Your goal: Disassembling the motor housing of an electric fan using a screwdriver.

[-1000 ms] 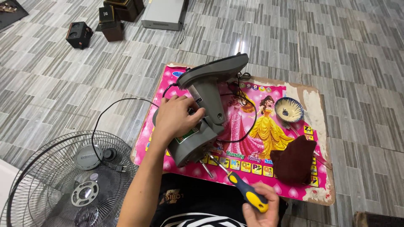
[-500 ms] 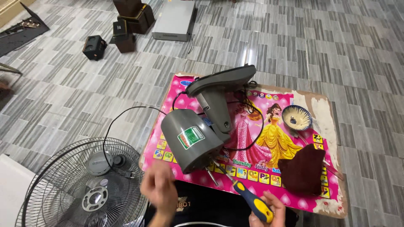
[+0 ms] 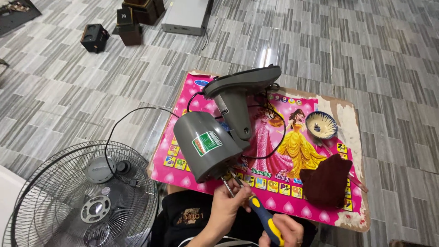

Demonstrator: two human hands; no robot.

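A grey fan motor housing [image 3: 206,146] with its stand and base [image 3: 242,84] lies on a small pink picture table [image 3: 274,183]. My left hand [image 3: 226,203] is at the near end of the motor, its fingers pinched around the metal shaft. My right hand [image 3: 283,231] grips a screwdriver with a blue and yellow handle [image 3: 265,219], whose tip points up toward the motor's front. A black power cord [image 3: 132,114] loops from the motor over the floor.
A wire fan grille with a grey blade hub [image 3: 87,196] lies on the floor at left. On the table sit a small patterned bowl [image 3: 321,125] and a dark brown cloth [image 3: 327,180]. Black boxes [image 3: 95,36] and a grey device [image 3: 185,16] stand far back.
My left hand left the top of the motor, dropped toward me, and now pinches the shaft at the motor's near end. The screwdriver has risen toward the motor.
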